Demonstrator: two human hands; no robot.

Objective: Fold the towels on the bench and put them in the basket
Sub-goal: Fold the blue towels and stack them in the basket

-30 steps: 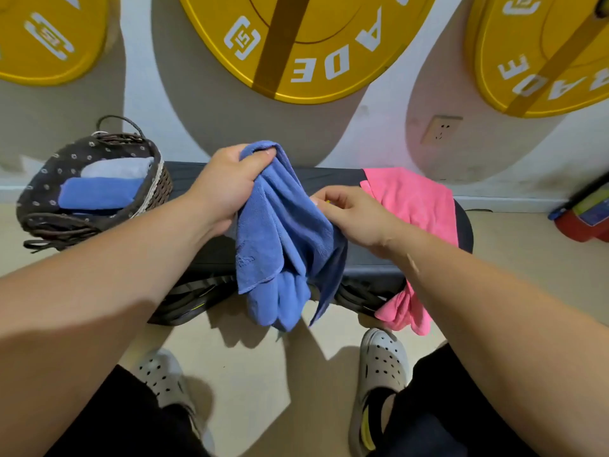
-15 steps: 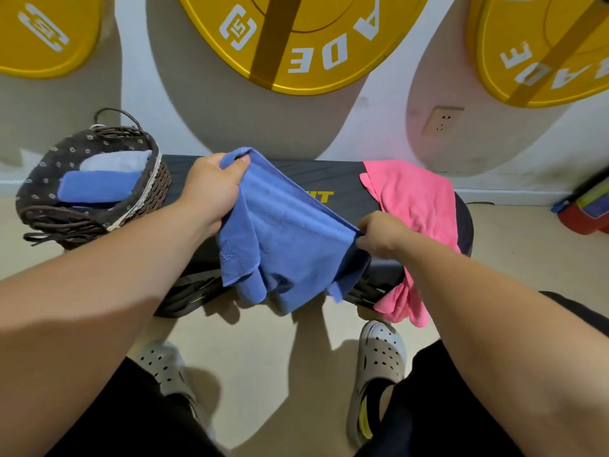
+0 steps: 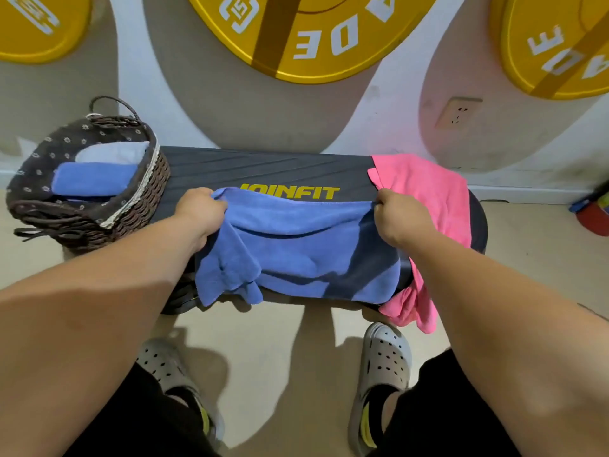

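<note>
both hands, left hand (image 3: 201, 212) and right hand (image 3: 400, 216), have fingers clenched on the blue towel's (image 3: 296, 249) top corners, stretching it flat over the surface (image 3: 263, 169), probably so it folds cleanly.

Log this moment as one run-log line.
phase: blue towel stretched over bench | left hand: grips left corner | right hand: grips right corner | pink towel: draped on bench | basket: folded towels inside

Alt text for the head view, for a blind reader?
Left hand and right hand hold a blue towel by its upper corners over a black bench. A pink towel drapes the right end; a basket of folded towels sits left.
</note>
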